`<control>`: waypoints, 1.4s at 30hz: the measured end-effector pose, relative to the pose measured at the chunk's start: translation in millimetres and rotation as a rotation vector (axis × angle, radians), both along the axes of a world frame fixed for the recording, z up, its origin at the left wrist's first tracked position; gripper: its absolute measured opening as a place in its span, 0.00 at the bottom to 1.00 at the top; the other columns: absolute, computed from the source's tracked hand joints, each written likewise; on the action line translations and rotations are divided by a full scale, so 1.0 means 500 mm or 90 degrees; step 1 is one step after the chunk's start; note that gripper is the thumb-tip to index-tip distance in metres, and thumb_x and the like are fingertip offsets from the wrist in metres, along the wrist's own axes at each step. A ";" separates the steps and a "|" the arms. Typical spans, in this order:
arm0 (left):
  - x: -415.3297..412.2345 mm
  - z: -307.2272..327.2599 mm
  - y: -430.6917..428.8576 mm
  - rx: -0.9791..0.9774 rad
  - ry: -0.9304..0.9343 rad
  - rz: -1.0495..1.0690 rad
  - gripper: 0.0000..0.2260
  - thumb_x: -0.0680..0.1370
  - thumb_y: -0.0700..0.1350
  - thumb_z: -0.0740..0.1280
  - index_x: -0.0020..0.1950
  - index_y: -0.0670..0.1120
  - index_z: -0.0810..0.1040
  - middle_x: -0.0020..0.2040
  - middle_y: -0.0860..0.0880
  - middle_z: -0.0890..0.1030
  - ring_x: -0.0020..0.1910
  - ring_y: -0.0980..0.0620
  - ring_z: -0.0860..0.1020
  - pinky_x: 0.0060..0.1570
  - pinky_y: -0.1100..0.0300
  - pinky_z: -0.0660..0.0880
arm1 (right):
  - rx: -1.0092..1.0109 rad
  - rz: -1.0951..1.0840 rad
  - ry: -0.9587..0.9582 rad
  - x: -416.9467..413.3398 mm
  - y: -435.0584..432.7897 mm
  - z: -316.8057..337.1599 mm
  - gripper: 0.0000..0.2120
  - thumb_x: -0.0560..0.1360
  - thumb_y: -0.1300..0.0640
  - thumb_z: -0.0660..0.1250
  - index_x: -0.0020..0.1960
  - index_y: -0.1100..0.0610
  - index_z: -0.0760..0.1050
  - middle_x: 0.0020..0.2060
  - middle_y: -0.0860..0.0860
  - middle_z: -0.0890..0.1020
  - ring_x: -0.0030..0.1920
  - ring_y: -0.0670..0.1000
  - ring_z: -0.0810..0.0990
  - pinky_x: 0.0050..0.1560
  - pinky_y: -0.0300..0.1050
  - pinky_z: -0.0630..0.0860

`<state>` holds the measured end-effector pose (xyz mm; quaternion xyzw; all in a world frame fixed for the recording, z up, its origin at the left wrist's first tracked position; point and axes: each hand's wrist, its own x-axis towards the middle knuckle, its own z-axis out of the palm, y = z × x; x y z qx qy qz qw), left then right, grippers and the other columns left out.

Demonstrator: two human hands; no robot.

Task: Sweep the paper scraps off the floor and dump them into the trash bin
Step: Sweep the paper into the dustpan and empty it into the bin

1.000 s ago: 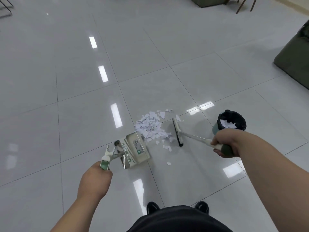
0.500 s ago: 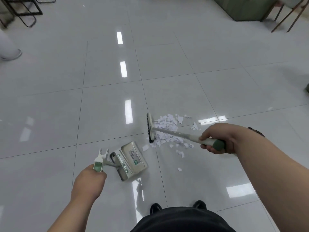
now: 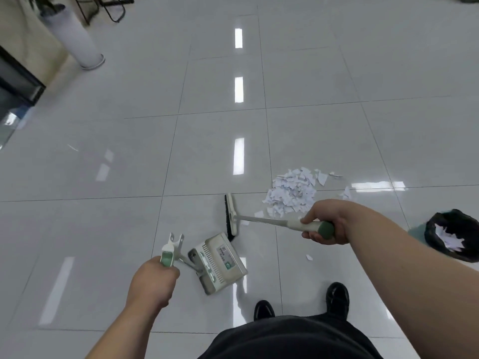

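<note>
Far up and left of the dustpan point(image 3: 220, 263), a white cylinder point(image 3: 83, 42) stands on the tiled floor point(image 3: 129, 164). Just left of the dustpan, the left hand point(image 3: 153, 283) is curled tight round the green-and-white grip of its handle point(image 3: 168, 255). The dustpan itself sits low at the floor. At the dustpan's far corner is the dark-bristled head of the broom point(image 3: 231, 216), close enough that I cannot tell whether they touch. The broom's shaft runs right to the right hand point(image 3: 326, 224), whose fingers wrap its green end. The paper scraps point(image 3: 293, 193) lie heaped beyond and right of the dustpan, apart from it. One loose scrap point(image 3: 309, 257) lies to the dustpan's right. Far right of the dustpan stands the black-lined trash bin point(image 3: 435, 229), with scraps inside.
</note>
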<state>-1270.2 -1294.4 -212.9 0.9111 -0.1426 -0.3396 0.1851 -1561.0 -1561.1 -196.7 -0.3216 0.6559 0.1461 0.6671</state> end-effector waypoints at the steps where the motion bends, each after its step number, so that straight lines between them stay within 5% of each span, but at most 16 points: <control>1: -0.004 0.001 -0.003 0.001 0.000 0.005 0.02 0.70 0.35 0.63 0.40 0.41 0.73 0.26 0.45 0.73 0.23 0.45 0.68 0.27 0.59 0.67 | 0.003 -0.004 0.009 -0.017 -0.008 -0.002 0.11 0.80 0.62 0.65 0.60 0.66 0.72 0.38 0.61 0.81 0.23 0.52 0.78 0.23 0.39 0.77; 11: -0.096 0.025 -0.111 0.018 -0.019 -0.013 0.02 0.70 0.36 0.62 0.41 0.40 0.74 0.28 0.43 0.76 0.22 0.45 0.70 0.26 0.60 0.68 | -0.040 -0.078 0.078 -0.260 -0.108 0.044 0.12 0.80 0.63 0.65 0.61 0.68 0.71 0.40 0.62 0.81 0.24 0.53 0.77 0.23 0.40 0.77; 25: -0.262 0.067 -0.258 0.030 -0.047 -0.004 0.04 0.71 0.35 0.61 0.43 0.40 0.75 0.29 0.44 0.74 0.23 0.45 0.67 0.27 0.60 0.67 | -0.114 -0.022 0.023 -0.350 -0.262 0.126 0.11 0.80 0.63 0.64 0.62 0.63 0.72 0.40 0.61 0.82 0.23 0.51 0.79 0.24 0.39 0.77; 30: -0.333 0.078 -0.281 0.038 -0.042 0.019 0.03 0.72 0.35 0.61 0.41 0.41 0.73 0.30 0.44 0.73 0.23 0.46 0.67 0.25 0.61 0.66 | -0.093 -0.104 -0.061 -0.328 -0.327 0.051 0.11 0.79 0.63 0.65 0.62 0.62 0.72 0.54 0.62 0.81 0.26 0.53 0.81 0.24 0.41 0.77; 42: -0.447 0.076 -0.335 0.061 -0.030 0.038 0.03 0.71 0.35 0.61 0.40 0.43 0.70 0.32 0.44 0.70 0.25 0.47 0.64 0.25 0.62 0.63 | 0.035 -0.426 -0.108 -0.413 -0.349 -0.003 0.09 0.78 0.66 0.66 0.58 0.61 0.74 0.55 0.62 0.77 0.35 0.55 0.78 0.30 0.45 0.82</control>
